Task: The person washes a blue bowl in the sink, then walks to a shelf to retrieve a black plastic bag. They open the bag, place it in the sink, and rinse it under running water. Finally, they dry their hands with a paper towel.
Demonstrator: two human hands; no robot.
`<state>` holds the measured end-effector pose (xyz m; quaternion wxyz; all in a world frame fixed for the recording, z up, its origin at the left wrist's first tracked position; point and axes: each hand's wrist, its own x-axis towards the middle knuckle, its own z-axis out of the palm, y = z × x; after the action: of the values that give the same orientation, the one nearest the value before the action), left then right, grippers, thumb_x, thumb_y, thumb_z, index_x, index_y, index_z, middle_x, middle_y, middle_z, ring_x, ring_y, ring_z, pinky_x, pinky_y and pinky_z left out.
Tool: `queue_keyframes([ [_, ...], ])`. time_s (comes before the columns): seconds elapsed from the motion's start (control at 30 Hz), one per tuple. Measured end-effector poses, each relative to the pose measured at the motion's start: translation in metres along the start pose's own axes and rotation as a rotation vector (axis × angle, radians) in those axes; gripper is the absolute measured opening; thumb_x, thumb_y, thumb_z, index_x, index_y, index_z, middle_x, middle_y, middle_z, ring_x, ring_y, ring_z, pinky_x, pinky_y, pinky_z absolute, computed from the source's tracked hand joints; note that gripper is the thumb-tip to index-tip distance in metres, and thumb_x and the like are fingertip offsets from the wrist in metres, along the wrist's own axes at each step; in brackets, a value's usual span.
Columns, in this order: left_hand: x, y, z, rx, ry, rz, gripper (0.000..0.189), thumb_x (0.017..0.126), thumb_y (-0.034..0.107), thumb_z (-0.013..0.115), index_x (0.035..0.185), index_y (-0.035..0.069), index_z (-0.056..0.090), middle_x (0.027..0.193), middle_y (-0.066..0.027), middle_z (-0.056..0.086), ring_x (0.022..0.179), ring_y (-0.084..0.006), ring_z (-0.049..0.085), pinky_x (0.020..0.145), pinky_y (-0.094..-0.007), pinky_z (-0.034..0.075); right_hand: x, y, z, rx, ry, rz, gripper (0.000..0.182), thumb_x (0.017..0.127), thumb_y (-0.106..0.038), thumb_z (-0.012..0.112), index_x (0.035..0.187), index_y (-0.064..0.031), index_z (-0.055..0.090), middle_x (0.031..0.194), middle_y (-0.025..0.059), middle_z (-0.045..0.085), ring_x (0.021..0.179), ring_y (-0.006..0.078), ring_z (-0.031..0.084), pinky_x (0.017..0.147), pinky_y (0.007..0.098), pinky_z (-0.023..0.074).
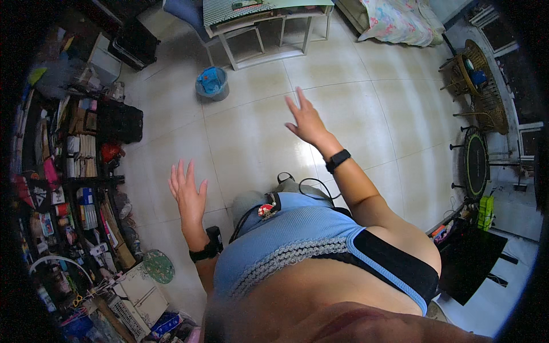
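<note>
Both of my hands are held out over the tiled floor (257, 150), with nothing in them. At the left, my left hand (187, 191) has its fingers spread, and a black band with a small box is on that wrist. Farther forward and to the right is my right hand (306, 120), fingers apart, with a black watch (338, 161) on the wrist. A small red charm (266, 209) hangs at my waist by a dark strap. A thin black cable (319, 198) loops beside my right hip.
Ahead stand a bin with a blue liner (212, 85), a metal-framed table (270, 55) and a blue chair (186, 15). Crowded shelves (81, 182) line the left. Rattan chairs (491, 107) and a small trampoline (475, 163) are at the right. A round green mat or stool top (158, 266) lies lower left.
</note>
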<state>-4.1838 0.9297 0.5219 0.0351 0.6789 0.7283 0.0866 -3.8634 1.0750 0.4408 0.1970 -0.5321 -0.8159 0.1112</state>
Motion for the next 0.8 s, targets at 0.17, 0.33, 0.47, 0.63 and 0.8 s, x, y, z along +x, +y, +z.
queue_keyframes([
  [0.17, 0.035, -0.075, 0.032, -0.087, -0.078, -0.099, 0.059, 0.074, 0.018, 0.065, 0.127, 0.009, 0.041, 0.136, -0.0156, 0.030, 0.126, -0.0363, 0.023, 0.103, -0.0467, 0.020, 0.086, -0.027, 0.047, 0.173, -0.161, -0.032, 0.069, 0.074, -0.023, 0.064, 0.131, -0.0075, 0.030, 0.134, 0.0282, 0.022, 0.106, 0.0404, 0.047, 0.087, 0.0424, 0.0428],
  [0.33, 0.120, -0.189, 0.032, 0.067, -0.032, -0.200, 0.063, 0.073, 0.017, 0.066, 0.129, 0.010, 0.038, 0.138, -0.0159, 0.026, 0.125, -0.0379, 0.023, 0.102, -0.0489, 0.021, 0.176, -0.053, 0.100, 0.078, -0.340, -0.112, 0.066, 0.074, -0.023, 0.064, 0.130, -0.0071, 0.032, 0.130, 0.0245, 0.032, 0.097, 0.0392, 0.053, 0.081, 0.0426, 0.0463],
  [0.47, 0.212, -0.255, -0.018, 0.105, 0.146, -0.215, 0.063, 0.075, 0.014, 0.063, 0.131, 0.011, 0.035, 0.139, -0.0157, 0.022, 0.126, -0.0368, 0.022, 0.102, -0.0489, 0.022, 0.266, -0.101, 0.124, 0.105, -0.366, -0.188, 0.058, 0.074, -0.023, 0.064, 0.124, -0.0064, 0.039, 0.112, 0.0205, 0.049, 0.092, 0.0367, 0.055, 0.076, 0.0431, 0.0470],
  [0.63, 0.336, -0.315, -0.027, -0.035, 0.105, 0.036, 0.062, 0.075, 0.012, 0.062, 0.132, 0.014, 0.034, 0.139, -0.0137, 0.025, 0.127, -0.0350, 0.021, 0.103, -0.0466, 0.021, 0.376, -0.159, 0.141, 0.165, -0.082, -0.280, 0.055, 0.075, -0.016, 0.061, 0.123, -0.0073, 0.038, 0.111, 0.0181, 0.050, 0.095, 0.0352, 0.053, 0.078, 0.0420, 0.0453],
  [0.8, 0.462, -0.316, -0.057, 0.003, -0.076, 0.322, 0.057, 0.074, 0.013, 0.063, 0.126, 0.008, 0.040, 0.137, -0.0149, 0.028, 0.126, -0.0322, 0.024, 0.103, -0.0460, 0.022, 0.467, -0.204, 0.168, 0.217, 0.028, -0.267, 0.054, 0.075, -0.011, 0.058, 0.125, -0.0072, 0.038, 0.120, 0.0192, 0.045, 0.100, 0.0359, 0.051, 0.082, 0.0407, 0.0445],
])
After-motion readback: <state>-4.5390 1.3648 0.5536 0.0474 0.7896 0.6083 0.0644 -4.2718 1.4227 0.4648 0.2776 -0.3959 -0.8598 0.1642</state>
